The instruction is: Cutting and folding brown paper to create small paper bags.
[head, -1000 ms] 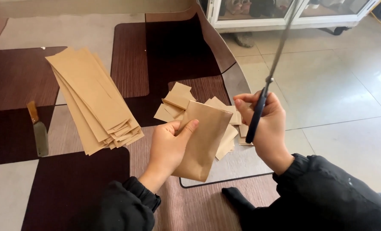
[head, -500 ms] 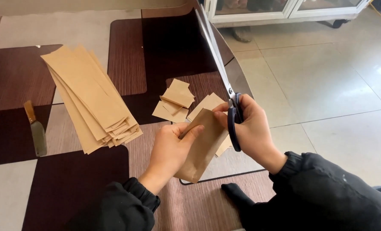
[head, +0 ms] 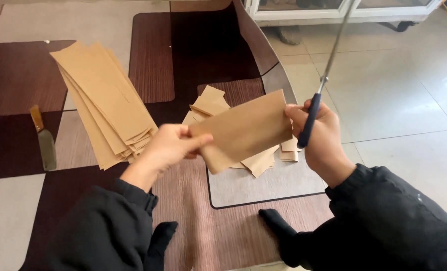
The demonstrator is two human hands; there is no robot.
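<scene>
Patchwork vinyl floor mat (head: 218,236) in brown and beige panels is filling the left and middle of the view; its far right edge (head: 256,37) is curling up off the pale floor tiles (head: 399,100), which are lying bare to the right, so the open room for moving is on that side. Far right, the base of a white-framed glass cabinet (head: 334,12) is closing off the top edge.

Fanned stack of long brown paper strips (head: 105,100) is lying left of centre, well apart from the hands. Small heap of cut brown paper pieces (head: 211,103) is sitting mid-mat, partly hidden behind the held sheet. Knife with a wooden handle (head: 43,138) is lying alone at the left. No containers showing.

Brown paper envelope piece (head: 243,130) is hanging in the air above the heap, held flat and wide between both hands. Left hand (head: 171,145) is pinching its left end, thumb on top. Right hand (head: 321,135) is clenching the dark handles of the scissors (head: 329,70), fingertips also touching the paper's right edge; blades are pointing up and away.

Versus half a second ago: paper is turned from upright to level, scissors are swung from leaning left to leaning right.
</scene>
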